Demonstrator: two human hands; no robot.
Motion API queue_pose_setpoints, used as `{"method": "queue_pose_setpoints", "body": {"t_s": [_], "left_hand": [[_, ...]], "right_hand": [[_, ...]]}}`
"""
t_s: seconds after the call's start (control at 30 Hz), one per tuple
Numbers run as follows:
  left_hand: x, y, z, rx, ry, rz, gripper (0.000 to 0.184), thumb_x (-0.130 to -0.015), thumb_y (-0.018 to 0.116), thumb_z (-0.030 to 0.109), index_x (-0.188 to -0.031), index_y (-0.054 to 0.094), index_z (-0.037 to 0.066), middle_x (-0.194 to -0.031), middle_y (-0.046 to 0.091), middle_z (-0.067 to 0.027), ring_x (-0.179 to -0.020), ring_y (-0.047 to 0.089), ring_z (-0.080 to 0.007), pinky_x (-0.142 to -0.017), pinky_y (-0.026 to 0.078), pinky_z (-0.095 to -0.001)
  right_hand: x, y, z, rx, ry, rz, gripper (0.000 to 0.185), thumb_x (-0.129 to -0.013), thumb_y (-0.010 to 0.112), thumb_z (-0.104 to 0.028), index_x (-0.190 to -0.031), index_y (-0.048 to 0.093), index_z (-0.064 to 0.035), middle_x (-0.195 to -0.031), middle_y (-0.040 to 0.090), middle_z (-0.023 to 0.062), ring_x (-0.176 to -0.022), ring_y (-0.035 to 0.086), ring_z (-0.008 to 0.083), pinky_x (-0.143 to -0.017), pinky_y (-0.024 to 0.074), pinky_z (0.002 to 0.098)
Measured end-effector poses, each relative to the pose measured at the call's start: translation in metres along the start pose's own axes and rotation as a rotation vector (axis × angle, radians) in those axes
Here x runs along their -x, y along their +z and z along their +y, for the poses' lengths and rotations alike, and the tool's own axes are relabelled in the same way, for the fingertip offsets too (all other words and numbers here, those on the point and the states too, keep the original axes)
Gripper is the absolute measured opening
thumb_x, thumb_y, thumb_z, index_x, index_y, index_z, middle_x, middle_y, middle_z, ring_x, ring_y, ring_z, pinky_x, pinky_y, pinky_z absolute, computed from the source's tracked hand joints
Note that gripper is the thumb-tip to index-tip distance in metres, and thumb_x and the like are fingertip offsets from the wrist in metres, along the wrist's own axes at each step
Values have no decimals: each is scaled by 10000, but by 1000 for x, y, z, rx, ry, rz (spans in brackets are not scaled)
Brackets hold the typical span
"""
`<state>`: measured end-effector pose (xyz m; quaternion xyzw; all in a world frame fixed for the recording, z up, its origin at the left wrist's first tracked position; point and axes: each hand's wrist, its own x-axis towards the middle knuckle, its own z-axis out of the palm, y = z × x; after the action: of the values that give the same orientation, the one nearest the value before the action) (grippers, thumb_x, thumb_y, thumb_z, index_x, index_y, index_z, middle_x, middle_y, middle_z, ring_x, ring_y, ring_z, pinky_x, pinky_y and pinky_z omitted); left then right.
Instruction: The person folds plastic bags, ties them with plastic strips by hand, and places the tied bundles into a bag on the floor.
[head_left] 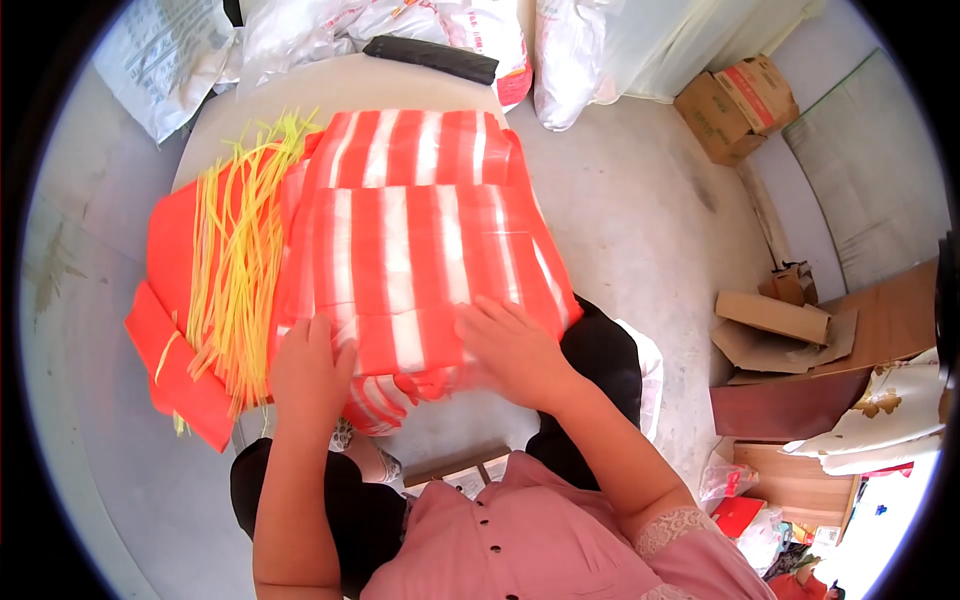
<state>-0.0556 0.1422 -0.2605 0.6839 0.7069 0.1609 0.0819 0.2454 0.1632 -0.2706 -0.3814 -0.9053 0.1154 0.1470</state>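
Note:
A stack of red-and-white striped plastic sheets, perhaps bags [425, 240], lies on the table in front of me and hangs over its near edge. My left hand [310, 365] rests on the near left corner of the stack, fingers stretched forward and thumb apart. On the near right part, my right hand [510, 345] lies with its fingers spread against the plastic, its lower edge slightly blurred. Beside the stack on the left is a heap of thin yellow strips [240, 270]. Under and beside these strips sits folded red material [168, 235], with a flat red bundle [180, 365] tied by a yellow strip.
A black roll [430, 59] lies at the far edge of the beige table [320, 85]. White plastic sacks [570, 60] stand behind it. Cardboard boxes [735, 105] are on the floor at the right, and opened cardboard [775, 330] lies on a brown cabinet [790, 405].

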Motion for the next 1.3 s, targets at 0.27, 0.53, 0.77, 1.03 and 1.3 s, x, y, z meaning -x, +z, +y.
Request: {"method": "queue_pose_setpoints", "body": {"t_s": [0.27, 0.53, 0.77, 1.03, 1.3], "left_hand": [[4, -8, 0, 89, 505, -10, 558, -748, 804, 72, -1285, 655, 59, -1334, 630, -150, -1205, 613, -371, -993, 535, -450], [0, 0, -7, 53, 490, 39, 565, -708, 681, -43, -1271, 653, -5, -1282, 672, -151, -1158, 634, -364, -984, 544, -449], [-4, -8, -13, 116, 557, 87, 436, -717, 684, -60, -1148, 721, -5, -1191, 723, -152, -1103, 664, -358, -928, 559, -443], [2, -35, -19, 823, -193, -411, 116, -922, 716, 56, -1008, 748, -16, -910, 737, -48, -858, 656, -94, -771, 521, -268], [-9, -4, -18, 1075, -298, -236, 193, -995, 710, 147, -1099, 744, -11, -830, 660, 31, -731, 558, -45, -649, 459, -242]], "right_hand": [[4, -2, 9, 63, 28, -94, 699, -813, 736, 24, -1478, 522, -16, -1604, 469, 147, -1529, 379, 351, -1235, 367, 450], [6, -24, 16, 155, 65, -228, 971, -718, 868, -68, -1580, 420, -54, -1633, 441, 135, -1543, 370, 308, -1228, 393, 386], [5, -44, 24, 22, 128, -268, 698, -859, 774, -200, -1503, 532, -84, -1563, 524, 117, -1474, 461, 288, -1131, 475, 411], [-11, -93, 46, -329, 425, -435, 212, -944, 661, -127, -1129, 731, -48, -937, 748, 61, -876, 692, 216, -811, 540, 390], [17, -45, 87, -930, 701, -49, 324, -972, 666, -105, -1283, 644, -18, -1195, 700, 41, -987, 641, 112, -867, 531, 304]]}}
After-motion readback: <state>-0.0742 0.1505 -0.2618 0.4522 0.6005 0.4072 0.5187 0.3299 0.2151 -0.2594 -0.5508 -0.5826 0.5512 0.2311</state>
